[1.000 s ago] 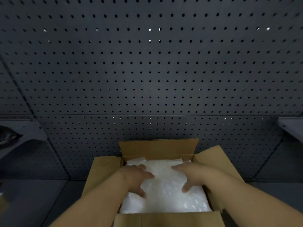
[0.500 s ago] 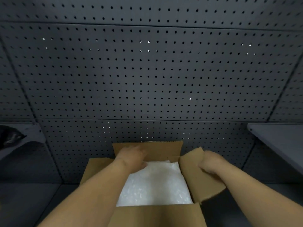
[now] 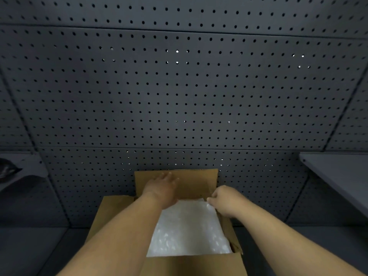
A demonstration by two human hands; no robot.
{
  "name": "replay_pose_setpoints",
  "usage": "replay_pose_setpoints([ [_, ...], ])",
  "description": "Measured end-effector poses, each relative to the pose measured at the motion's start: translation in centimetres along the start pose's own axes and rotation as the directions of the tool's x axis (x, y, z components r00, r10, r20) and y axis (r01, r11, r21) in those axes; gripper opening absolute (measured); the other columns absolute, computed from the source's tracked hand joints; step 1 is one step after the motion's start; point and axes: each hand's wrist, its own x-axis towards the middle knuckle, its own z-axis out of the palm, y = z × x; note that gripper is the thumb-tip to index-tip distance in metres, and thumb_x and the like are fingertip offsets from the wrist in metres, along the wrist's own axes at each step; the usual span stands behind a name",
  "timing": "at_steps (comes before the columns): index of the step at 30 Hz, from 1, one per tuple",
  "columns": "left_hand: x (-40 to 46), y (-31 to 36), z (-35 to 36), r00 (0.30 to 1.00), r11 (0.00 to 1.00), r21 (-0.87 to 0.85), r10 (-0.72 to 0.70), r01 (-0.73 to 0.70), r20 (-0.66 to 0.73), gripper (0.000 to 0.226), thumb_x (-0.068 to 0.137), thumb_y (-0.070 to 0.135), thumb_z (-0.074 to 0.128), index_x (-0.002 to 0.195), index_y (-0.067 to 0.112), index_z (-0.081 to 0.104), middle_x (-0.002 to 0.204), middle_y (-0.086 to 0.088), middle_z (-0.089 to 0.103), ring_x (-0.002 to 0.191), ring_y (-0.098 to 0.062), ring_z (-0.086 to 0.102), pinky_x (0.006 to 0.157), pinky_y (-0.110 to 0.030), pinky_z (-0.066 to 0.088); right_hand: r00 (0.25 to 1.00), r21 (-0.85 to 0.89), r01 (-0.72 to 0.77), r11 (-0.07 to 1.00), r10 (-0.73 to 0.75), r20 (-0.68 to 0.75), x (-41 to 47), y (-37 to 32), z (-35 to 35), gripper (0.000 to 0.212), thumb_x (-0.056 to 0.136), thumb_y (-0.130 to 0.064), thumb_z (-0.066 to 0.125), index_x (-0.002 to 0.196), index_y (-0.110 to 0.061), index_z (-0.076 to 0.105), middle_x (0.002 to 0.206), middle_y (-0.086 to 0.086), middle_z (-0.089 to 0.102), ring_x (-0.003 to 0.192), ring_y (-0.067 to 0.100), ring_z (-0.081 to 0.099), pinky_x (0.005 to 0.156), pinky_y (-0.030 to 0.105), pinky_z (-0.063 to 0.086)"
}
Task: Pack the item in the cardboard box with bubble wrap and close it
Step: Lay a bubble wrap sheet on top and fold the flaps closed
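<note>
Since half a second ago, right flap swung up nearly on edge. Cardboard box (image 3: 119,214) open, bubble wrap (image 3: 189,230) filling it, item hidden beneath. Left hand (image 3: 162,189) spread flat on far flap (image 3: 191,182); right hand (image 3: 225,200) pinching right flap. Fold the short flaps flat first, I'd say.

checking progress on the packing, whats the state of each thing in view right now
brown cardboard box: open, flaps not folded shut
far flap: upright
left flap: spread outward
right flap: raised, nearly edge-on
white bubble wrap: inside the box, covering the contents
left hand: fingers spread flat on the far flap
right hand: gripping the right flap's top edge
</note>
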Motion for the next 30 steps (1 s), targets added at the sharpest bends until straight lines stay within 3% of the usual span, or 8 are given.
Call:
replay_pose_setpoints([
  [3, 0.0, -0.2, 0.1, 1.000, 1.000, 0.000, 0.008, -0.008, 0.003, 0.067, 0.097, 0.047, 0.039, 0.152, 0.026, 0.007, 0.161, -0.002, -0.001, 0.148, -0.026, 0.005, 0.116, -0.044, 0.023, 0.987, -0.074, 0.089, 0.993, -0.078, 0.137, 0.9, 0.0, 1.9, 0.030, 0.101, -0.029, 0.042, 0.106, -0.011, 0.066, 0.103, 0.007, 0.064, 0.108, 0.025, 0.060, 0.065, 0.026, 0.043],
  [5, -0.3, -0.4, 0.2, 1.000, 1.000, 0.001, 0.029, -0.029, 0.005, 0.067, 0.097, 0.046, 0.039, 0.152, 0.025, 0.007, 0.161, -0.003, -0.002, 0.148, -0.026, 0.005, 0.117, -0.043, 0.022, 0.970, -0.141, 0.139, 0.980, -0.106, 0.217, 1.2, 0.2, 2.8, 0.027, 0.100, -0.026, 0.046, 0.121, -0.018, 0.060, 0.119, 0.004, 0.060, 0.116, 0.023, 0.054, 0.084, 0.028, 0.048],
  [7, -0.8, -0.9, 0.2, 0.999, 0.999, -0.007, 0.047, -0.047, 0.011, 0.065, 0.098, 0.044, 0.038, 0.152, 0.025, 0.008, 0.161, -0.003, -0.002, 0.148, -0.026, 0.006, 0.117, -0.042, 0.021, 0.953, -0.200, 0.184, 0.962, -0.124, 0.277, 1.2, 0.3, 3.5, 0.047, 0.097, -0.025, 0.051, 0.143, -0.020, 0.041, 0.142, 0.005, 0.047, 0.127, 0.024, 0.048, 0.102, 0.032, 0.043],
  [13, -2.9, -3.6, 1.1, 1.000, 0.999, -0.050, 0.018, -0.019, -0.026, 0.064, 0.097, 0.043, 0.041, 0.152, 0.023, 0.013, 0.161, -0.004, 0.006, 0.147, -0.024, 0.012, 0.118, -0.040, 0.021, 0.939, -0.337, 0.236, 0.911, -0.124, 0.322, 1.3, 0.5, 4.5, 0.076, 0.091, -0.031, 0.060, 0.153, -0.029, 0.016, 0.159, 0.004, 0.015, 0.138, 0.028, 0.033, 0.110, 0.037, 0.037],
  [15, -3.6, -4.7, 1.6, 0.999, 0.999, -0.053, -0.016, 0.014, -0.037, 0.064, 0.097, 0.043, 0.042, 0.151, 0.022, 0.015, 0.161, -0.005, 0.009, 0.147, -0.024, 0.014, 0.118, -0.039, 0.021, 0.939, -0.346, 0.245, 0.906, -0.132, 0.318, 1.3, 0.6, 4.6, 0.076, 0.091, -0.032, 0.060, 0.153, -0.028, 0.015, 0.159, 0.004, 0.015, 0.139, 0.027, 0.031, 0.111, 0.037, 0.036],
  [22, -6.5, -7.6, 3.9, 0.963, 0.960, -0.091, -0.267, 0.264, -0.026, 0.065, 0.096, 0.052, 0.034, 0.152, 0.025, 0.013, 0.161, -0.006, 0.008, 0.147, -0.027, 0.012, 0.119, -0.040, 0.018, 0.940, -0.364, 0.269, 0.892, -0.161, 0.299, 1.6, 0.8, 5.2, 0.073, 0.091, -0.033, 0.060, 0.152, -0.027, 0.021, 0.153, 0.005, 0.026, 0.135, 0.025, 0.035, 0.107, 0.032, 0.039],
  [27, -7.6, -8.5, 5.1, 0.862, 0.854, -0.116, -0.504, 0.507, 0.056, 0.071, 0.096, 0.055, 0.030, 0.152, 0.023, 0.001, 0.160, -0.013, -0.005, 0.146, -0.037, 0.004, 0.118, -0.049, 0.016, 0.942, -0.369, 0.277, 0.887, -0.174, 0.288, 1.6, 0.8, 5.4, 0.070, 0.090, -0.032, 0.059, 0.151, -0.028, 0.025, 0.150, 0.005, 0.031, 0.132, 0.025, 0.038, 0.103, 0.031, 0.042],
  [30, -7.8, -9.0, 5.6, 0.806, 0.789, -0.164, -0.574, 0.592, 0.146, 0.074, 0.095, 0.056, 0.029, 0.152, 0.022, -0.005, 0.159, -0.018, -0.005, 0.145, -0.039, 0.006, 0.116, -0.049, 0.019, 0.944, -0.386, 0.270, 0.882, -0.162, 0.289, 1.7, 0.7, 5.6, 0.071, 0.091, -0.032, 0.059, 0.152, -0.028, 0.023, 0.152, 0.006, 0.029, 0.133, 0.025, 0.037, 0.104, 0.031, 0.041],
])
